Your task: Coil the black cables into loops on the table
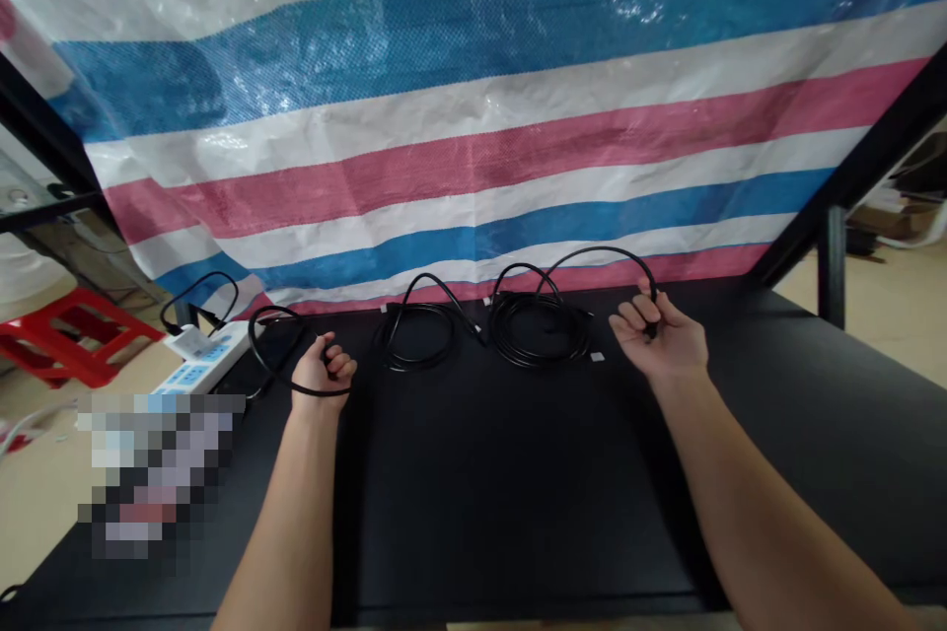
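Left hand [322, 370] closed around black cable loop [260, 352]; right hand [658, 335] narrow, gripping end of second black cable [603, 251]. Black coil [414, 340] and larger coil [537, 327] lay between hands on black table [518, 513], power strip [203, 355] near left hand.

Coiled cable [415, 335] noted on the counter [518, 513]. Second coil [539, 327] is placed to its right, power strip [199, 355] to its left, looped cable [275, 345] between; tarpaulin [473, 138] is hung behind it.
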Demonstrator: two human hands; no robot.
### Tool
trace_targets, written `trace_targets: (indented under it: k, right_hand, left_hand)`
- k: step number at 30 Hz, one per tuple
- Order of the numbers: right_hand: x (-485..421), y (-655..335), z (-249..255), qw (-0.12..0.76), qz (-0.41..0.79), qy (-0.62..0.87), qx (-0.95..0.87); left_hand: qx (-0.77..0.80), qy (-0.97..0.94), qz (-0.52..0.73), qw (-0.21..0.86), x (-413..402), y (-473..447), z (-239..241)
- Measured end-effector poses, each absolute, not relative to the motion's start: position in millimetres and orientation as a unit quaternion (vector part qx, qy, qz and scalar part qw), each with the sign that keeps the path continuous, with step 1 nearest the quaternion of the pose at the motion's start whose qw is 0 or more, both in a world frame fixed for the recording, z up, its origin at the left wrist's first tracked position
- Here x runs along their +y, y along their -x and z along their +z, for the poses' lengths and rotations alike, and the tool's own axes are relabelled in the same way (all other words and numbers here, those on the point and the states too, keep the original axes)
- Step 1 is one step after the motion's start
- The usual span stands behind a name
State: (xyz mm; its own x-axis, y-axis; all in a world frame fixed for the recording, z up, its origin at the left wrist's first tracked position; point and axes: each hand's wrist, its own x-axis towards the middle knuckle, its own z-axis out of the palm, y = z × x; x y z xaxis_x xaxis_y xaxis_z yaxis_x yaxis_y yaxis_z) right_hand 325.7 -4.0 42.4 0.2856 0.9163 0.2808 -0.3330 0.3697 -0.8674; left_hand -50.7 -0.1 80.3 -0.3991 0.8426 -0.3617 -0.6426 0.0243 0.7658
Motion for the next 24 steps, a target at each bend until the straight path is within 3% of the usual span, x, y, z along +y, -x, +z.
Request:
trace_targets:
  k: [7,12,15,18,21,24]
  right_hand:
    - [-14,-313,53,0.667,0.527,0.363,-0.381]
    - [-9,-309,49,0.639,0.497,0.377,-0.45]
    - [-5,-296,44,0.658,0.418,0.411,-0.472]
    - [-5,-275,36,0.664,0.256,0.499,-0.494]
    - [-8,-252,29,0.608,0.122,0.587,-0.52]
    - [-10,-238,30,0.571,0.086,0.645,-0.501]
  left_hand:
    - [0.473,-0.091,0.675,0.559,2,47,78]
    - [0.459,-0.076,0.686,0.559,0,46,80]
    - [0.453,-0.065,0.695,0.555,-1,42,82]
    - [0.457,-0.069,0.7,0.545,-2,36,84]
    - [0.45,-0.078,0.709,0.538,-4,34,83]
    - [0.408,-0.097,0.716,0.559,-7,37,79]
